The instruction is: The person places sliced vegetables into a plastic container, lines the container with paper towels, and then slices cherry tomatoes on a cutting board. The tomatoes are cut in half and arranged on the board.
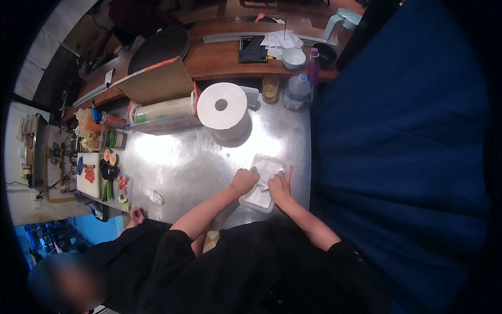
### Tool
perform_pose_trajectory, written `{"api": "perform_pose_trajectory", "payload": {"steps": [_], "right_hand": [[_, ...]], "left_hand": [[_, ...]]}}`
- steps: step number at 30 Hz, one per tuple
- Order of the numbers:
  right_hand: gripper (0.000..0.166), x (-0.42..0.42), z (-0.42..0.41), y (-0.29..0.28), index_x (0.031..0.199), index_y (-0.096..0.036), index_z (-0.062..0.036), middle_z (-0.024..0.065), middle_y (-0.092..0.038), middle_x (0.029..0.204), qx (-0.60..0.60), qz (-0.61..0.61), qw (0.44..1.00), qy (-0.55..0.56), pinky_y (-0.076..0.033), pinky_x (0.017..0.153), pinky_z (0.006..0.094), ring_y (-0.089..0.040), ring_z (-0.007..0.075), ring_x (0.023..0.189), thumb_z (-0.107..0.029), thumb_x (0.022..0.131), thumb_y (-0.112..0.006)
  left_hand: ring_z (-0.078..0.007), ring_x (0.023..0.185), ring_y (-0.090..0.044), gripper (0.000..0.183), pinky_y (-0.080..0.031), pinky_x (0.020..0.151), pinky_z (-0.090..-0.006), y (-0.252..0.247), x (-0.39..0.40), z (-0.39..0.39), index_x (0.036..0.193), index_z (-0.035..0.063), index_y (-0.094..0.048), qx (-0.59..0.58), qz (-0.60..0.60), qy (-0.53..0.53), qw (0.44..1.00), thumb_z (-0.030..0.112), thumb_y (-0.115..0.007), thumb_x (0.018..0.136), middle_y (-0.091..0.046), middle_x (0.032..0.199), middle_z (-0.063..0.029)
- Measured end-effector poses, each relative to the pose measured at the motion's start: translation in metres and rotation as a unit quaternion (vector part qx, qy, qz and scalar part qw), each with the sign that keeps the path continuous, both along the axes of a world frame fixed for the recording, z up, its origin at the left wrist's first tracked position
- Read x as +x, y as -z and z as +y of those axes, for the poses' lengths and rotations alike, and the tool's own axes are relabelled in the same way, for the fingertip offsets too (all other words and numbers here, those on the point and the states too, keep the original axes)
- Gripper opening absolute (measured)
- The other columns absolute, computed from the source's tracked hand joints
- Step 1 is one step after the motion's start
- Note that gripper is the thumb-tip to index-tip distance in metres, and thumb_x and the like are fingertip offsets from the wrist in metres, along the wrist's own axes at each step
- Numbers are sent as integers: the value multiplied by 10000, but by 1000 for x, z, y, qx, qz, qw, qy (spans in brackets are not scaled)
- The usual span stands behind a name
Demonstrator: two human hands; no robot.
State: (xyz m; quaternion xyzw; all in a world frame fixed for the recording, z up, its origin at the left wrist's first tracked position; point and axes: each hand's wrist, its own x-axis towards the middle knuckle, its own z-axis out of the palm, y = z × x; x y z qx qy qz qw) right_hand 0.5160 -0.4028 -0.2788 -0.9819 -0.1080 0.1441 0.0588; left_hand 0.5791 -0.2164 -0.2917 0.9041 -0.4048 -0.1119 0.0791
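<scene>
A rectangular white tray [242,203] stands on the steel worktop [184,168] near its right end, lined with white paper [270,167]. My left hand [246,180] reaches over the tray's left side, its curled fingers at the paper. Opposite it, my right hand [279,186] has its fingers curled down on a crumpled fold of the paper, with one finger stretched out past the tray's right edge. Whether either hand pinches the paper is hard to tell, as the fingertips are hidden. A large white paper roll [229,125] stands upright behind the tray.
Left of the roll is an open box of plastic wrap [164,123]. A glass [270,90] and a plastic bottle [296,92] stand at the back right. Crumpled white paper [153,196], a cutting board [89,184] and cucumbers [106,190] lie left, near a co-worker's hand [137,215].
</scene>
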Motion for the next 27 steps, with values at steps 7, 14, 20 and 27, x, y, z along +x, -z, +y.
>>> {"api": "perform_pose_trajectory", "payload": {"steps": [7, 14, 20, 27], "right_hand": [[159, -1, -3, 16, 799, -782, -38, 187, -691, 956, 68, -53, 995, 53, -113, 1188, 759, -588, 354, 1130, -97, 821, -636], [146, 0, -8, -21, 812, -777, -37, 186, -690, 969, 80, -59, 995, -10, -131, 1182, 756, -578, 344, 1187, -77, 819, -636], [155, 9, 1, -1, 768, -781, -33, 193, -720, 817, 67, 10, 998, -7, -124, 1208, 722, -611, 344, 1160, -69, 811, -637], [167, 10, 10, -1, 758, -782, -38, 214, -713, 856, 46, -33, 998, 16, -139, 1205, 728, -589, 356, 1195, -64, 808, -625]], "left_hand": [[-326, 718, -736, 82, -595, 636, -452, -4, 7, -6, 847, 35, -710, 33, 16, -2, 999, 86, -656, 812, -688, 979, -145], [-344, 777, -729, 109, -588, 670, -464, 0, 12, 8, 840, 47, -719, 18, 45, 24, 999, 143, -720, 789, -668, 997, -163], [-360, 816, -737, 91, -609, 707, -457, -3, 10, 12, 875, 45, -723, -18, 51, 3, 999, 103, -699, 810, -670, 1028, -172], [-352, 803, -750, 58, -608, 692, -448, -6, -11, 7, 833, 59, -724, 25, 19, -80, 996, 45, -690, 789, -683, 943, -170]]}}
